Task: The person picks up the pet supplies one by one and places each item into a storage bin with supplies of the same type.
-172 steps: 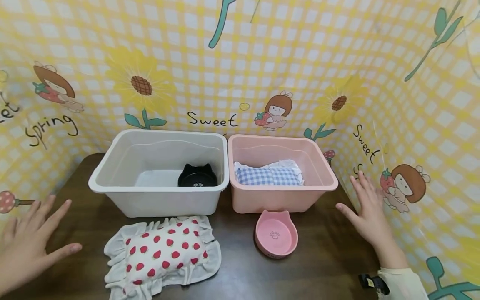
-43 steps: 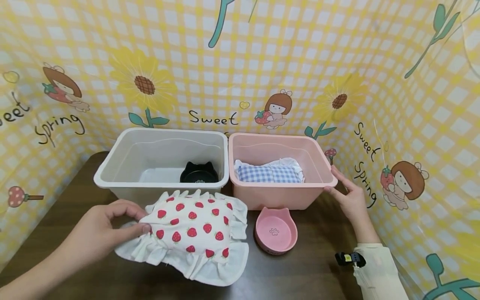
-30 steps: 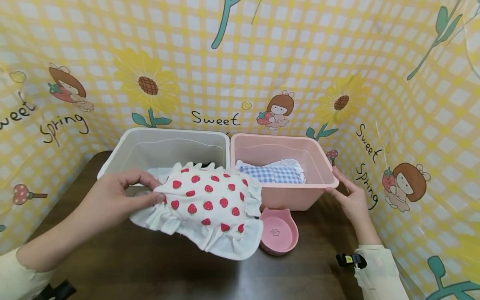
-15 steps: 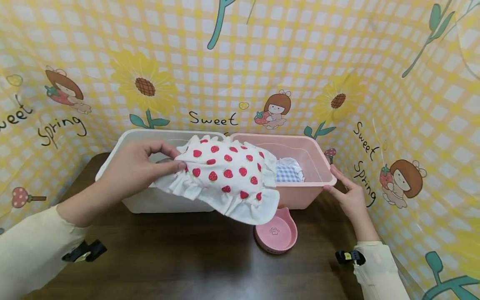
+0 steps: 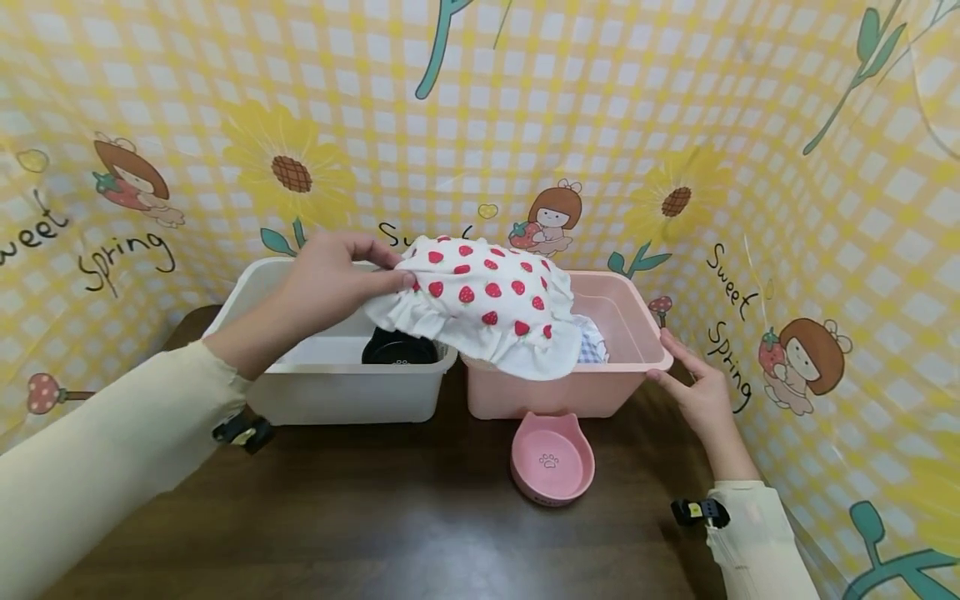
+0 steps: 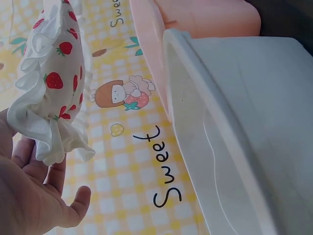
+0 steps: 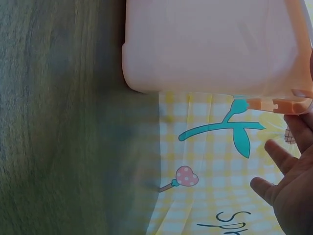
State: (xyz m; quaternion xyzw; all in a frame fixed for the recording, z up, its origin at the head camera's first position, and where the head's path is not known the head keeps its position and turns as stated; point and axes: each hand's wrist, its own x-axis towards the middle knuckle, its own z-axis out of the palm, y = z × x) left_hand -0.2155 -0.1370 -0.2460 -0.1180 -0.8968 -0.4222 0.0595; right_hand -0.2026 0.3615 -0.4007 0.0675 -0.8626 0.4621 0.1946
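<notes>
My left hand (image 5: pixel 327 279) pinches one ruffled end of a small white pillow (image 5: pixel 487 293) printed with red strawberries. The pillow hangs over the pink bin (image 5: pixel 558 402) and the inner edge of the white bin (image 5: pixel 345 400), above their rims. At the right front corner of the pink bin, my right hand (image 5: pixel 699 392) grips the rim between thumb and fingers. A blue checked pillow (image 5: pixel 595 343) lies inside the pink bin, mostly hidden by the strawberry one. The black cat-eared bowl (image 5: pixel 400 346) sits in the white bin at its right end.
On the brown table (image 5: pixel 420 517), a pink cat-eared bowl (image 5: pixel 552 460) stands just in front of the pink bin. A yellow checked cloth (image 5: pixel 420 150) with sunflower prints rises behind and along both sides. The two bins stand side by side.
The strawberry pillow, first lying on the table, has been lifted by my left hand and carried up and right over the bins. My right hand came to the pink bin's rim and stays there.
</notes>
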